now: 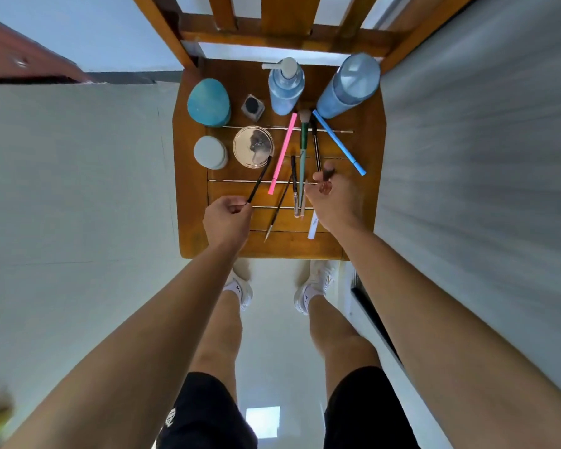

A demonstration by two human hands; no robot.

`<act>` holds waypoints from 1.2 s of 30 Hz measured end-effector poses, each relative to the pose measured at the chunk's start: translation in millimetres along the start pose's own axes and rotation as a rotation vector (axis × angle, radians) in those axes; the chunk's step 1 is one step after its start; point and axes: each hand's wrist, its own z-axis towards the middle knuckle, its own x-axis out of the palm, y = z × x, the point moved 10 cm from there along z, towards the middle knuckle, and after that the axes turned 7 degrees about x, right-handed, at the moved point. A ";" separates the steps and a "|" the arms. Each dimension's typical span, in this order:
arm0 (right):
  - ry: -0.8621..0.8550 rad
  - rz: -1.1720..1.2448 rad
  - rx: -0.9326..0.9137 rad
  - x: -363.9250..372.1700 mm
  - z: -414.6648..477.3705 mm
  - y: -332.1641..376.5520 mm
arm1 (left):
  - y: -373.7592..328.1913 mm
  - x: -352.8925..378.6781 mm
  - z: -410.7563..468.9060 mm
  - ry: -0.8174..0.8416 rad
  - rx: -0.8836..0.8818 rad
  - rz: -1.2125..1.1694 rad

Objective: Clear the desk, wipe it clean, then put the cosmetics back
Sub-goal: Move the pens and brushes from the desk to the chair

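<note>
a person stands over a wooden chair seat crowded with cosmetics. the left hand pinches the near end of a slim black pencil, thumb and fingers clamped on it. its long axis runs away from the hand and rightward, far tip at the gold compact. the right hand curls round a small pink-handled brush. the pencil is best kept low and laid alongside the other sticks, clear of the slat gaps.

The right hand covers part of a white stick; the chair back is cropped.
</note>
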 end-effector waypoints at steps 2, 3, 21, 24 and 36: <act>0.063 -0.010 0.000 12.8 0.3 2.5 | 0.8 -3.9 3.9 -0.012 0.028 0.036; 0.095 -0.036 -0.011 19.7 0.3 4.4 | 1.5 -4.8 5.6 -0.014 0.041 0.050; -0.140 0.038 -0.284 -130.3 -151.8 106.4 | -163.5 -146.0 -117.7 -0.195 0.648 0.361; -0.316 -0.091 -0.460 -196.7 -223.2 182.1 | -248.8 -209.2 -175.8 -0.286 0.889 0.445; -0.540 -0.268 -1.363 -214.0 -495.6 428.6 | -306.2 -490.2 -412.9 -0.954 0.929 0.449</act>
